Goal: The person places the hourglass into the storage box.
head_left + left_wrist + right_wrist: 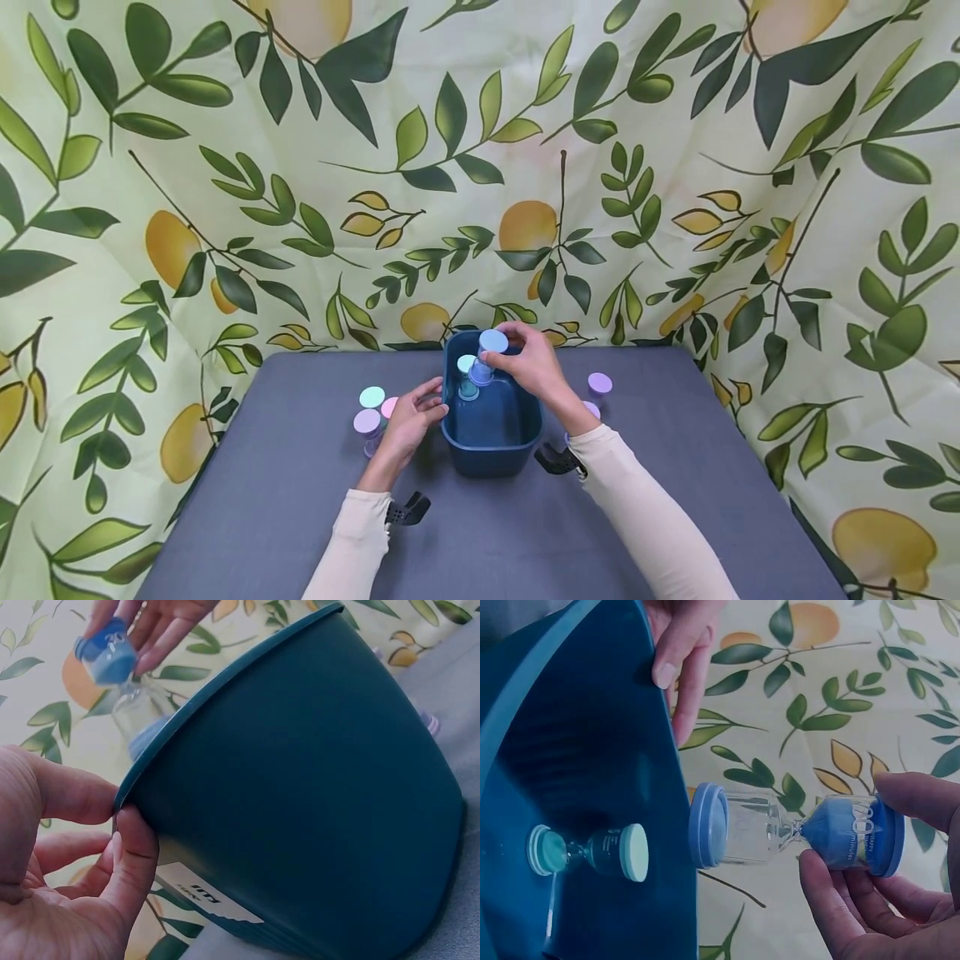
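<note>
A dark teal bin (491, 461) stands upright on the table. My left hand (407, 423) pinches its left rim between thumb and fingers, as the left wrist view also shows. My right hand (534, 367) holds a blue sand timer (847, 834) by its upper end, over the far part of the bin. Blue sand fills much of the bulb near my fingers, and some lies at the other end. Inside the bin is a green sand timer (604, 851), upright in the head view, close beside the held one and standing near the left wall.
Left of the bin, partly behind my left hand, stand a mint-capped timer (372, 397), a pink-capped one (389, 407) and a purple one (367, 422). On the right are purple-capped timers (599, 383), one partly hidden by my right wrist. A patterned cloth (450, 250) hangs behind the table.
</note>
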